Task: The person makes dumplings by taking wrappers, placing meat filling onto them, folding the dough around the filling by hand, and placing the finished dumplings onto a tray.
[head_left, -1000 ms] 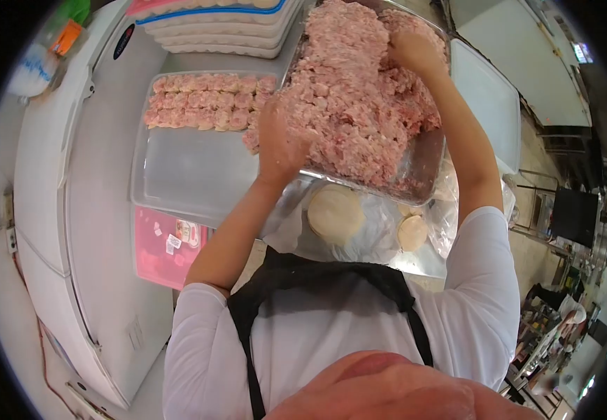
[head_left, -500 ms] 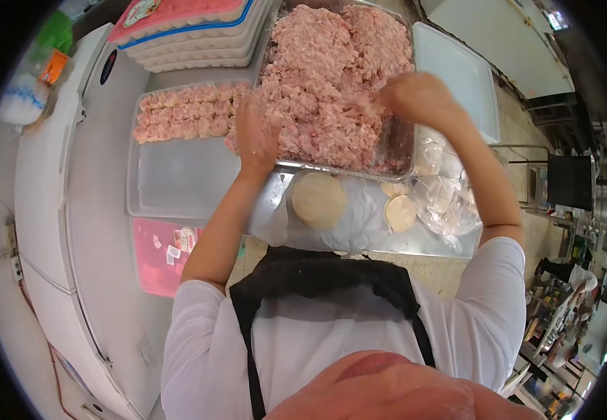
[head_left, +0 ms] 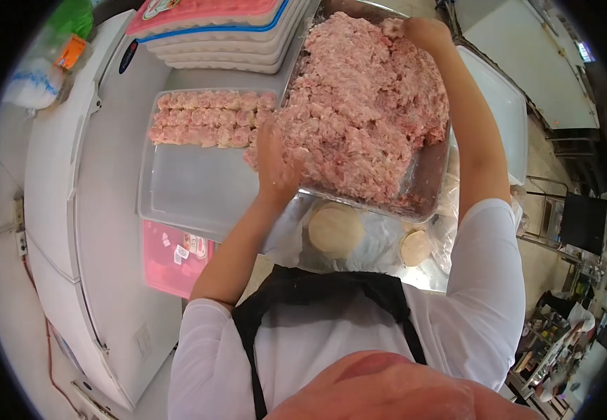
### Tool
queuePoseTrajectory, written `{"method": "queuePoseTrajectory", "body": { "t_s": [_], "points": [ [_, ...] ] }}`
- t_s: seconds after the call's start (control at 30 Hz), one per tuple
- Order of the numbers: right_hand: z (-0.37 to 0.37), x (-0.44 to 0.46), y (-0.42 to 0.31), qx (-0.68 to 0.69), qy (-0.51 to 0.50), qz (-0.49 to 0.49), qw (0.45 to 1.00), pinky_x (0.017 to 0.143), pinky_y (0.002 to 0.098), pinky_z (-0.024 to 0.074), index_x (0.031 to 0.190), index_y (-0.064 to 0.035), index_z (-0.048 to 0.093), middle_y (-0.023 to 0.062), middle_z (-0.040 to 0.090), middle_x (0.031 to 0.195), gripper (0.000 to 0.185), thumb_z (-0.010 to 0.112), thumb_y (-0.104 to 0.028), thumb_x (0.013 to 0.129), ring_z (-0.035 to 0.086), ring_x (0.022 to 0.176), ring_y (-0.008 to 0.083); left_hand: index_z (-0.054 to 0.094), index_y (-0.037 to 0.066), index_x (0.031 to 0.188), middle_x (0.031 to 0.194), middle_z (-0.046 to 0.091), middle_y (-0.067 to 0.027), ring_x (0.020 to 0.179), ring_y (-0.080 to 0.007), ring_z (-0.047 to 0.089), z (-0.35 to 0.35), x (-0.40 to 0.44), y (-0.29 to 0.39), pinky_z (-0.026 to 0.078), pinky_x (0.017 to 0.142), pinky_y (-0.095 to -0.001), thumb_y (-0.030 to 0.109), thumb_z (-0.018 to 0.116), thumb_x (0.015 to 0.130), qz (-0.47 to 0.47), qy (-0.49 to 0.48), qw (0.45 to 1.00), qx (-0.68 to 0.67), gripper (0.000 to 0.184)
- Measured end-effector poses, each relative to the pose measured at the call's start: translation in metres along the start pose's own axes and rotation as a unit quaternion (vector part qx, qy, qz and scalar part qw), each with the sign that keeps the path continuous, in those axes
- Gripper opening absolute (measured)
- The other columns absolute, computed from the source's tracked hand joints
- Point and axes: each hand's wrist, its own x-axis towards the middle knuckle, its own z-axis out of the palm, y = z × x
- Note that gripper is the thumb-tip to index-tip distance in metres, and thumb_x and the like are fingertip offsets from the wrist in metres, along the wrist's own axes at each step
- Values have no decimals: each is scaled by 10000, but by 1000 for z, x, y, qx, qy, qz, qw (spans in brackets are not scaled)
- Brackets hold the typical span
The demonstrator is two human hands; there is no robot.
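A large heap of raw ground meat (head_left: 366,105) fills most of a metal tray (head_left: 426,189). At the tray's far right corner, my right hand (head_left: 426,33) is closed on a clump of ground meat against the heap. My left hand (head_left: 280,159) is at the tray's near left side, fingers stretched out and touching meat there; they are slightly blurred. Just left of it, rows of meat-filled dumplings (head_left: 209,119) sit at the back of a translucent plastic tray (head_left: 191,185). Round dough wrappers (head_left: 336,229) lie in a stack on plastic in front of the metal tray.
Stacked dumpling trays (head_left: 223,45) with a pink lid stand at the back left. A pink lid (head_left: 170,262) lies below the plastic tray. A smaller wrapper stack (head_left: 415,248) is at the near right. A white plastic tray (head_left: 499,112) lies beyond my right arm.
My right hand has moved away from me to the far right corner of the meat tray. My left hand stays at the tray's left side. The whole view has shifted slightly.
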Motion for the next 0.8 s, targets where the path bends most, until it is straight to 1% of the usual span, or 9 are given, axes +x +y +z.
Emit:
{"method": "queuePoseTrajectory", "body": {
  "t_s": [0.03,0.1,0.2,0.3,0.4,0.53,0.57,0.67,0.8],
  "points": [
    [-1,1,-13,31,13,-4,999,755,469,493,920,-92,661,138,661,932,311,482,-343,885,631,880,344,391,-35,1335,1362,387,-251,1295,-410,322,-2,2,4,195,1099,-475,501,298,943,-9,-13,1000,12,670],
    [-4,1,-47,93,37,-12,995,773,475,485,916,-89,664,155,661,947,319,487,-351,876,626,893,353,393,-36,1331,1348,403,-245,1285,-408,335,-8,10,13,201,1096,-472,518,303,939,-14,-32,999,-5,685],
    [-15,-16,-67,123,24,-51,991,792,477,477,922,-83,656,182,655,933,307,483,-331,872,619,901,362,390,-39,1333,1337,417,-244,1269,-410,351,-12,15,16,207,1090,-473,545,301,935,9,-44,999,-28,712],
    [-37,-42,-84,165,-6,-76,983,767,477,481,897,-77,647,178,653,866,300,499,-335,853,621,868,369,386,-48,1331,1333,419,-249,1261,-416,356,-11,12,17,208,1087,-474,558,286,938,12,-33,999,-16,730],
    [-50,-71,-98,189,-59,-38,979,788,466,501,909,-107,672,130,674,928,278,487,-292,816,638,875,345,375,-66,1330,1342,405,-259,1271,-423,342,-10,15,19,201,1088,-478,561,268,944,23,-29,999,-17,744],
    [-60,-117,-115,199,-19,-58,978,767,470,505,898,-104,667,142,670,910,276,480,-296,832,634,863,352,350,-88,1342,1367,372,-274,1295,-430,312,-8,13,18,192,1092,-478,555,262,950,24,-20,999,-11,759],
    [-52,-128,-117,244,52,-75,965,649,485,480,779,-68,613,155,639,755,242,525,-290,816,614,714,369,344,-89,1346,1371,368,-275,1297,-427,309,-7,12,16,190,1094,-474,547,264,953,28,-12,999,-12,752],
    [-80,-165,-120,237,52,-149,959,619,480,480,758,-65,588,141,631,726,205,545,-261,801,611,680,359,331,-91,1357,1383,354,-277,1305,-418,303,-3,12,11,185,1098,-463,517,273,964,36,2,999,-12,727],
    [-97,-224,-132,201,-22,-170,965,619,467,489,747,-65,583,139,619,700,178,569,-238,789,616,688,346,332,-83,1363,1396,344,-273,1314,-411,294,1,9,2,172,1106,-453,470,294,974,40,3,999,-3,676]
  ]
}}
